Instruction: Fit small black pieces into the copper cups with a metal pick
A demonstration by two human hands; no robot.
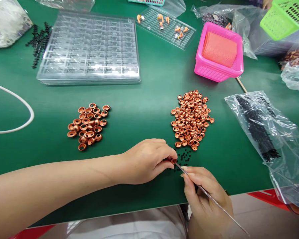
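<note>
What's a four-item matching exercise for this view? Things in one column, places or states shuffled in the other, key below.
Things
1. Left hand
2. Right hand
3. Pink basket
4. Trays

Places and states
A. Clear, stacked beyond the smaller copper pile
B. Holding a metal rod
C. Filled with red-orange material
D. Pinching a copper piece

Pairs: 1-D, 2-B, 3-C, 4-A
</note>
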